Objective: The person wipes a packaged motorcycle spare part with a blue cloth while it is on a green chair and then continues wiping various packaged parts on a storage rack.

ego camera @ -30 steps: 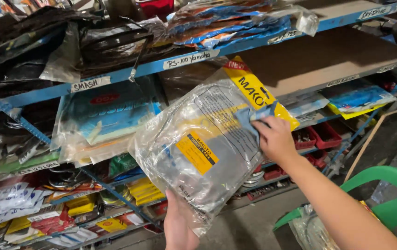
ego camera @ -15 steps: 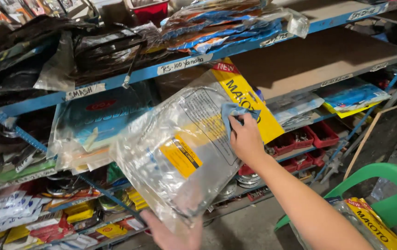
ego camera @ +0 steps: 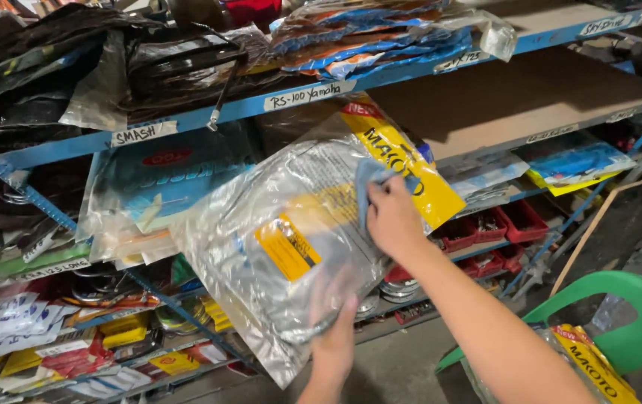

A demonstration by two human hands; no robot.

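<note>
— Where is the packet, and how do your fingers stand on it?

— I hold the clear plastic packet (ego camera: pixel 283 247) up in the air, in front of the blue shelves (ego camera: pixel 186 120), tilted with the yellow header to the upper right. My left hand (ego camera: pixel 334 329) is at its lower edge, and the fingers (ego camera: pixel 325 288) lie up across its face; the hand is blurred, but they are grasping the packet. My right hand (ego camera: pixel 392 221) is on the upper part, just under the yellow header. Its fingers are clenched around a small blue cloth (ego camera: pixel 370 183), and the cloth is pressed on the plastic.

— And the place around you?

— It is a store room with metal shelves. One board, brown and bare (ego camera: pixel 515 97), is to the right of the packet. The floor (ego camera: pixel 411 359) below is grey concrete. A green plastic chair (ego camera: pixel 628 307) stands at the lower right, and on it lies another packet with a yellow header (ego camera: pixel 590 363).

— What is on the shelves?

— The top shelf holds black parts in plastic bags (ego camera: pixel 171 63) and blue and orange packets (ego camera: pixel 381 34). Behind my packet is a blue flat packet (ego camera: pixel 156 187). Lower right are red trays (ego camera: pixel 500 224); I cannot tell what is inside. Lower left, small yellow and red packets (ego camera: pixel 74 344) are stacked.
</note>
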